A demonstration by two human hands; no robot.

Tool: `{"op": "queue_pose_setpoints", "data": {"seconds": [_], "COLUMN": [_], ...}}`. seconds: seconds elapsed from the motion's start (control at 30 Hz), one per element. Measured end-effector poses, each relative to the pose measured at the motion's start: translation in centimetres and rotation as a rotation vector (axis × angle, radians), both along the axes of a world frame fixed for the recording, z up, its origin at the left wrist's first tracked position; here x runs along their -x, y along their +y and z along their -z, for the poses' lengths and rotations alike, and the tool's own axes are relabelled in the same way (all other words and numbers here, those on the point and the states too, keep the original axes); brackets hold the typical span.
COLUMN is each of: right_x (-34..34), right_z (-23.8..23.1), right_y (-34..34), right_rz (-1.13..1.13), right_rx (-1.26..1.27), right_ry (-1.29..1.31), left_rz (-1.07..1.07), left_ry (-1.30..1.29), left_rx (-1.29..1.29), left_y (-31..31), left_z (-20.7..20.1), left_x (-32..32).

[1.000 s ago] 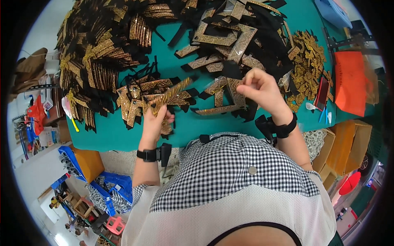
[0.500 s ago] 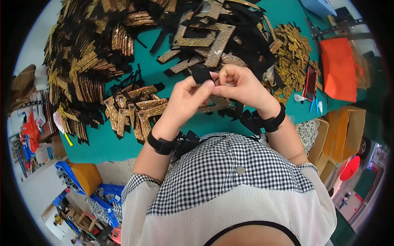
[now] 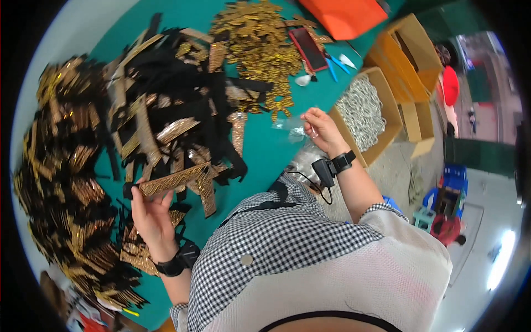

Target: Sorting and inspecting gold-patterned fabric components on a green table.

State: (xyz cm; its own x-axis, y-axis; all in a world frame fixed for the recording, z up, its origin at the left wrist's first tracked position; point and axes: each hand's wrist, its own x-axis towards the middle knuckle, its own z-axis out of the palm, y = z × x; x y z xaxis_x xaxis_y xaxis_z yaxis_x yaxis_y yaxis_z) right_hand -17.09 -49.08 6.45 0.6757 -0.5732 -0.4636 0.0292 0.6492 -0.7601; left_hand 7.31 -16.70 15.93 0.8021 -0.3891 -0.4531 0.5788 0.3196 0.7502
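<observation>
My left hand [image 3: 151,217] holds a gold sequined strip [image 3: 177,180] by its black end, over a heap of similar strips. A shorter gold piece [image 3: 206,196] hangs down near the strip's far end; whether it is joined to the strip I cannot tell. Out at the table's right edge, my right hand [image 3: 326,131] pinches a crumpled piece of transparent plastic film [image 3: 297,128]. Below that hand lies a transparent plastic bag [image 3: 306,163], partly hidden by my clothing.
Stacked gold-and-black strips [image 3: 83,193] cover the left side of the green table [image 3: 265,152]. Gold pieces [image 3: 254,39] are heaped at the back, beside a red-edged phone [image 3: 308,50] and blue-handled pliers [image 3: 334,67]. A cardboard box [image 3: 381,143] of silvery chain stands right of the table.
My hands have moved apart from the middle. The left now holds the strip at the left, and the right has gone to the table's right edge with film. The view has swung right.
</observation>
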Motion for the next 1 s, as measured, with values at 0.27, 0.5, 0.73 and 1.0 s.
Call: {"op": "queue_pose_setpoints", "data": {"seconds": [0.27,0.5,0.73,1.0], "right_x": [8.6,6.5,-2.3,-14.8], "right_z": [8.2,8.7,-3.7,-6.5], "right_y": [-3.2,-2.8,1.9,14.2], "right_rz": [0.335,0.396,0.221,-0.170], "right_rx": [0.058,0.918,1.320,1.515], "right_ry": [0.387,1.299,0.376,-0.248], "left_rz": [0.149,0.150,0.175,0.149], "left_ry": [-0.019,0.132,0.219,0.216], "left_rx": [-0.046,0.078,0.164,0.189], "left_y": [-2.9,-3.6,-5.8,-6.4], "left_z": [0.6,0.1,0.6,0.5], "left_x": [0.4,0.4,1.4,3.9]}}
